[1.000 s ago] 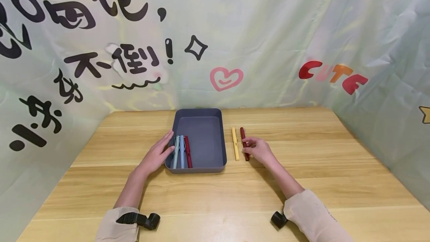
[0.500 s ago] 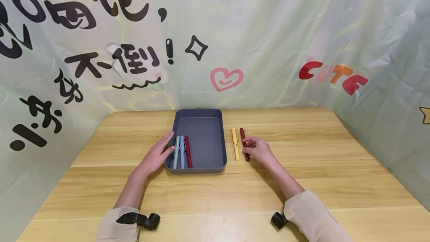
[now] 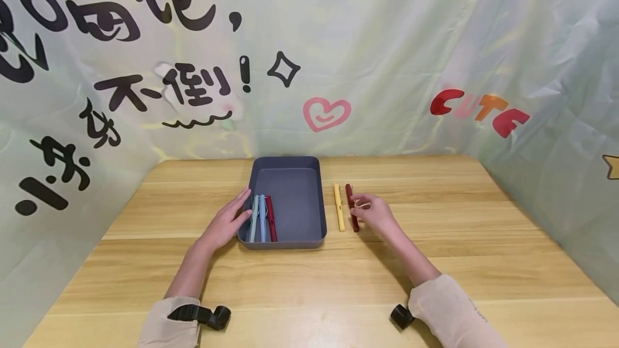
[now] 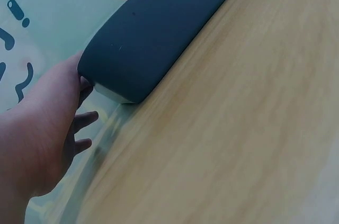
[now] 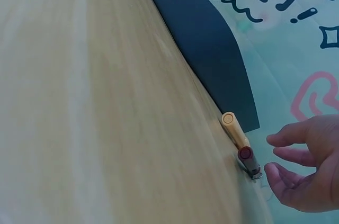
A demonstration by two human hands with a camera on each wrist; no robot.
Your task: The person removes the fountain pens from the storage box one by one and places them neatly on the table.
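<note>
My left hand rests at the left side of a dark grey-blue tray, fingers straight and thumb over the rim. In the left wrist view, this hand is at the tray's near corner. Inside the tray lie a pale green pen, a light blue pen and a red pen. Right of the tray, a yellow pen lies beside a dark red pen. My right hand is next to the dark red pen, its fingers loosely bent and apart from it in the right wrist view.
A wooden table carries everything. Behind and at both sides hangs a printed cloth with lettering and a pink heart. Black wrist cameras are strapped to the beige sleeves.
My right hand has drawn slightly to the right, its fingers now loosened from the dark red pen. The left hand, the tray and the pens stay where they were.
</note>
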